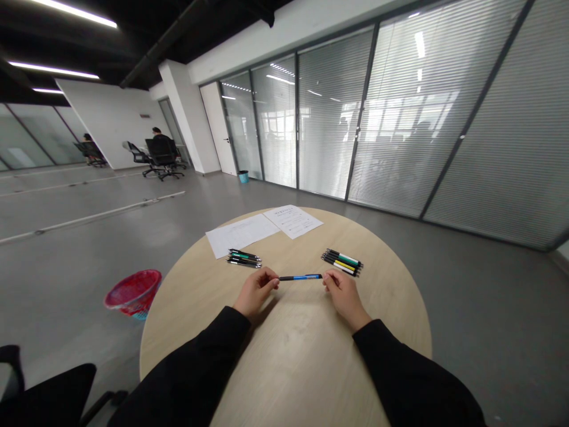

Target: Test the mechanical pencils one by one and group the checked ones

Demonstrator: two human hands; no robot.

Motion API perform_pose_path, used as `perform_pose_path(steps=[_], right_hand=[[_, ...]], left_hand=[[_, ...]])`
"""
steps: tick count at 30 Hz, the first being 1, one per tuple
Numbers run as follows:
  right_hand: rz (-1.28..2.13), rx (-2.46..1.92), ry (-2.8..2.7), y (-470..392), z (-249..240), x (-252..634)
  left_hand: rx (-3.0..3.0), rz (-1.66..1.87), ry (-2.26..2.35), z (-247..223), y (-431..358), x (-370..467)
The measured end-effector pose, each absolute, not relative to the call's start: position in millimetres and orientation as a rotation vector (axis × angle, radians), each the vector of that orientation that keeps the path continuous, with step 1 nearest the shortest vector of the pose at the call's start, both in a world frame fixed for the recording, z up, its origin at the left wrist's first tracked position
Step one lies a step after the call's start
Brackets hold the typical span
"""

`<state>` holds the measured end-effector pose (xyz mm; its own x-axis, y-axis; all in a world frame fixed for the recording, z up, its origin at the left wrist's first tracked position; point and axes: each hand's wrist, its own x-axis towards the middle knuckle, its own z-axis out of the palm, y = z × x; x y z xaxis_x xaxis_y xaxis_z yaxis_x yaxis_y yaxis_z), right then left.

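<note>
A blue and black pen (300,277) lies level between my two hands over the round wooden table. My left hand (259,289) pinches its dark left end between thumb and fingers. At the other end, my right hand (341,292) has its fingers closed around the pen's tip. Behind my left hand is a row of dark pens (243,258), one with a green part. Just behind my right hand lies a second row of pens (342,262) with green, yellow and white barrels.
Two printed sheets, one on the left (242,233) and one on the right (293,222), lie at the table's (302,367) far side. A red basket (133,293) stands on the floor at left, near a black chair (53,388). Seated people are far back.
</note>
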<state>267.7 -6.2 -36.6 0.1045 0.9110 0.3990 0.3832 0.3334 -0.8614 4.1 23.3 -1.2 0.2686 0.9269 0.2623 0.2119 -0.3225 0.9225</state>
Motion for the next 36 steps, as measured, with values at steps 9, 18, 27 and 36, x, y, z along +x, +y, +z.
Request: perform_pose_path(steps=[9,18,27,36], right_hand=[[0.694,-1.144,-1.355,-1.0,-42.7,267.6],[0.702,-1.131,-1.354,0.6,-47.1,267.7],[0.706,-1.152,-1.365,-1.0,-43.2,267.5],[0.717,-1.181,-1.371,-2.3,-39.8,267.4]], left_hand=[[1.705,1.124,1.065,1.3,21.4,5.2],[1.686,1.127,1.057,-0.1,22.6,4.5],[1.696,1.117,1.059,2.3,20.8,5.2],[1.689,1.126,1.051,0.2,22.1,4.5]])
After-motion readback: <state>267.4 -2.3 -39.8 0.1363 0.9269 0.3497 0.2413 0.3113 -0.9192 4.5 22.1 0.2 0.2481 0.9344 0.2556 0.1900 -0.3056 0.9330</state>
